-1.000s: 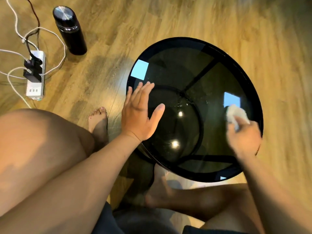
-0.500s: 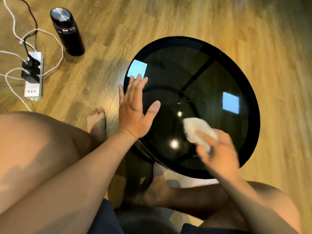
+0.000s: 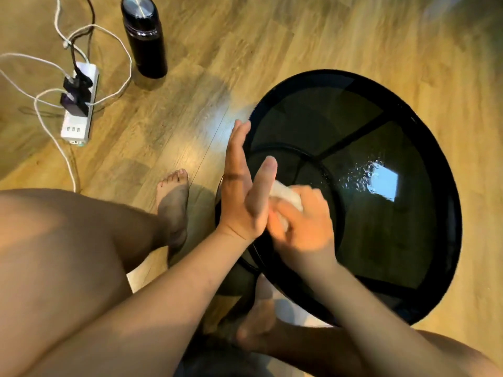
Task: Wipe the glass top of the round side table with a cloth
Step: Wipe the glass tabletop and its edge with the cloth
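The round side table [image 3: 424, 148] has a dark glass top in a black rim and stands at the right of the head view. Water droplets glisten near a bright window reflection on the glass. My right hand [image 3: 304, 224] is closed on a white cloth [image 3: 285, 197] and presses it on the glass near the table's left edge. My left hand [image 3: 242, 191] stands on its side at that left edge, fingers straight and together, thumb apart, right beside the cloth. It holds nothing.
On the wooden floor at the left lie a white power strip [image 3: 79, 110] with plugs and looping cables. A black flask [image 3: 144, 36] stands behind it. My bare legs and feet [image 3: 174, 202] sit close against the table's left and near sides.
My right hand has swept the cloth from the table's right side across the glass to the left edge. My left hand has tipped from flat onto its side.
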### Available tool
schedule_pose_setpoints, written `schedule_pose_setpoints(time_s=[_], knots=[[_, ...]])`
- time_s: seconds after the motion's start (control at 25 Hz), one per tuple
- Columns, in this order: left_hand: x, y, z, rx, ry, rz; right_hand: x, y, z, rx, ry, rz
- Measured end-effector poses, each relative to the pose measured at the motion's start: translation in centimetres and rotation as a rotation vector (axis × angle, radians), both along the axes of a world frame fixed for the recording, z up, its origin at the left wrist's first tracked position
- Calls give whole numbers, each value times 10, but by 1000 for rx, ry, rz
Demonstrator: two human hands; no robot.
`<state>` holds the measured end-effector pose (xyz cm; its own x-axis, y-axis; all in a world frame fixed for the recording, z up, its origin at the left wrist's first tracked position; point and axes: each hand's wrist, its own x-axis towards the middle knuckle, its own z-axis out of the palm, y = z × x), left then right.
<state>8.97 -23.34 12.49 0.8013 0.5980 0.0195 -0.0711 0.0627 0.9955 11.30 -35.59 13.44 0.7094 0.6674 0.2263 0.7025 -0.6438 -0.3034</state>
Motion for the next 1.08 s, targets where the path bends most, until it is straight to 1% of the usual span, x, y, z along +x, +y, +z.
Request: schedule_pose_setpoints(time_s=[0.08, 0.16, 0.24, 0.32, 0.4, 0.48, 0.56, 0.6, 0.64, 0.72, 0.8, 0.88, 0.96, 1.08], knots=[[5, 1, 0, -120, 2, 53, 58, 32, -5, 8, -56, -41], [8, 3, -2, -183, 18, 79, 124, 70, -10, 4, -91, -169], [9, 1, -2, -141, 54, 74, 177, 100, -6, -34, -59, -311], [10, 0, -2, -123, 76, 73, 197, 110, -3, -48, 14, -406], [9, 0, -1, -133, 70, 74, 175, 104, -3, -64, 8, -369], [10, 3, -1, -178, 35, 59, 125, 88, -1, -42, -31, -236], [11, 9, 1, -226, 32, 40, 62, 58, 2, -48, 1, -63], [12, 11, 2, -188, 52, 13, 30, 35, 6, -57, 32, 8], [13, 12, 3, -102, 90, -25, -1, 6, 9, -64, 80, 53], [13, 10, 2, 161, 168, -126, -49, -58, 16, -94, 158, 78], [13, 6, -2, 434, 225, -159, -64, -103, 20, -141, 170, 96], [13, 4, -4, 552, 218, -149, -44, -110, 14, -144, 121, 123], [12, 4, -7, 588, 198, -142, 1, -80, 6, -97, 78, 89], [13, 5, -9, 614, 200, -141, 122, -19, -10, -15, -39, -135]])
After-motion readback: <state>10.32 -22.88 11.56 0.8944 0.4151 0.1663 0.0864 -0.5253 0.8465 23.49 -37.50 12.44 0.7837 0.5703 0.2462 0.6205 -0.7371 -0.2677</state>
